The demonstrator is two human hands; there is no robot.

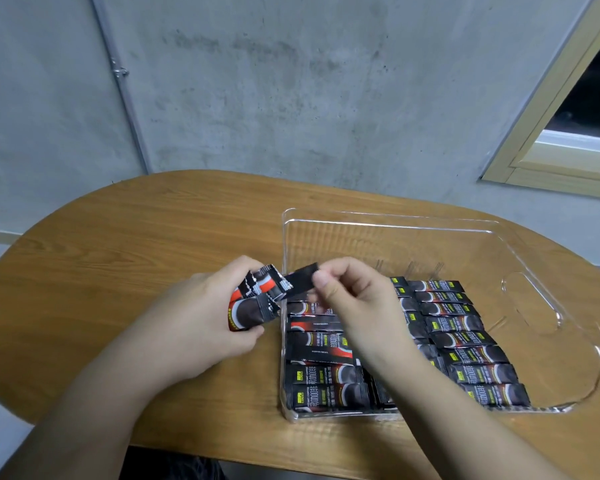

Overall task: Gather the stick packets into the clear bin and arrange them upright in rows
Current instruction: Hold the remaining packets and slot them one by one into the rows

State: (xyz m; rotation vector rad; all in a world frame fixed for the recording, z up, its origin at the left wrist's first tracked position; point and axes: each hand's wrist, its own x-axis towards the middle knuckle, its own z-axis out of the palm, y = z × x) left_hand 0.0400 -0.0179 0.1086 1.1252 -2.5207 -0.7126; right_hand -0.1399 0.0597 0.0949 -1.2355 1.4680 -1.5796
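Clear plastic bin sits on an oval wood-grain table, at about 4 o'clock from table centre. Rigid glossy walls, rounded corners, cut-out handle slot in the side wall at 3 o'clock.

Packed stick packets fill the near part of the bin, toward 6 o'clock: black foil sachets with red-white swoosh and yellow label, crimped ends, lying side by side in roughly three columns. Far part of the bin floor toward 12 o'clock is bare plastic.

Left hand is over the table just outside the bin's 9 o'clock wall, fingers curled round a small bundle of packets, thumb under it. Serrated foil ends fan out at the top of the bundle.

Right hand hovers over the bin's 9 o'clock edge, above the packed rows. Thumb and forefinger pinch a single packet by one end; its other end meets the bundle in the left hand. Remaining fingers loosely curled. That packet is held roughly level, matte black face up.

Behind the table, at 12 o'clock: rough grey concrete wall with a thin metal conduit running diagonally. Pale wood window frame at 2 o'clock.
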